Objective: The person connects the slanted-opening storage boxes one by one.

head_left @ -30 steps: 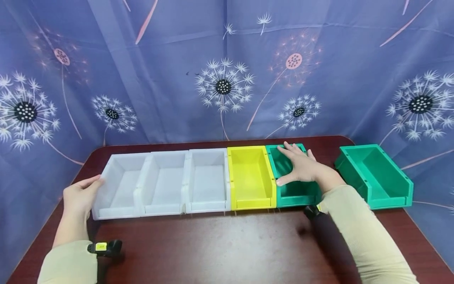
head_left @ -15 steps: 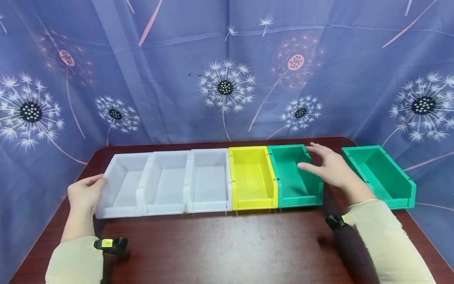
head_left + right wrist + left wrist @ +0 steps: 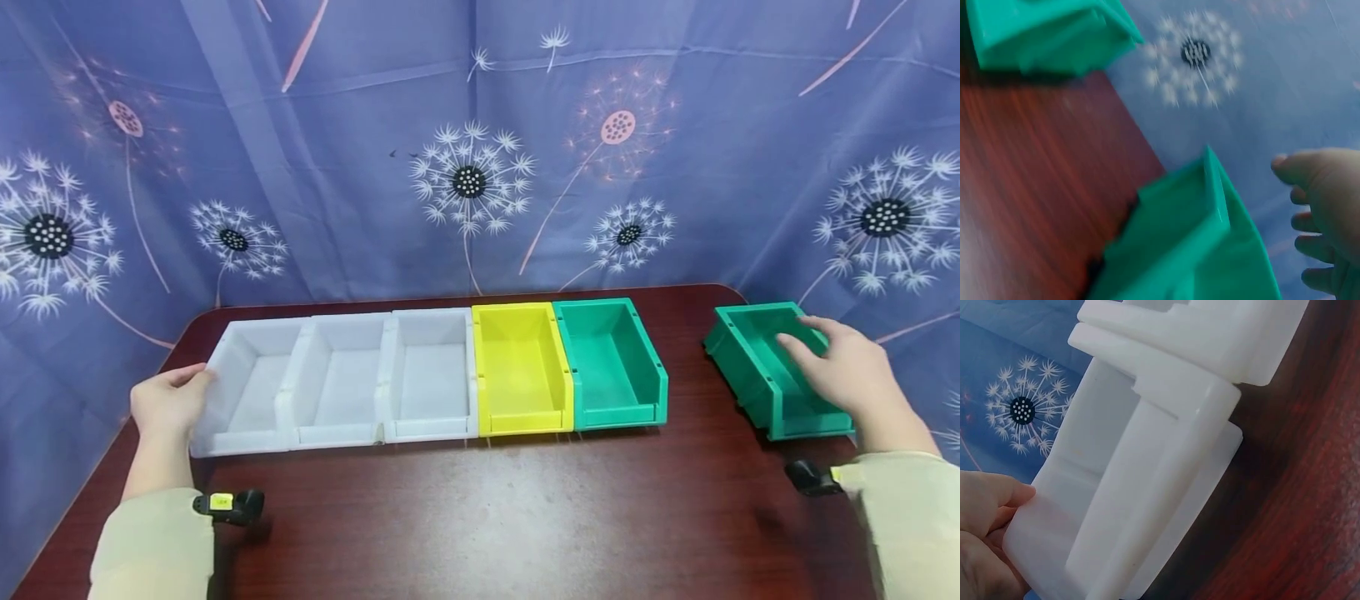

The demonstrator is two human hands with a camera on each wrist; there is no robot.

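Note:
Three white storage bins (image 3: 431,379), a yellow bin (image 3: 525,358) and a green bin (image 3: 603,358) stand side by side in one row. My left hand (image 3: 171,402) pinches the outer side wall of the leftmost white bin (image 3: 258,387); the left wrist view shows the thumb and fingers at that wall's edge. A second green bin (image 3: 738,362) sits apart at the right. Over its right side is my right hand (image 3: 858,367), fingers spread and holding nothing. In the right wrist view that hand shows a gap to the green rim (image 3: 1213,194).
The bins stand on a dark red wooden table (image 3: 525,508), towards its back edge. Behind them hangs a blue curtain (image 3: 337,167) with dandelion prints. A strip of table separates the row from the lone green bin.
My right hand has left the green bin at the row's end and moved right to the separate green bin. The left hand keeps its hold on the leftmost white bin.

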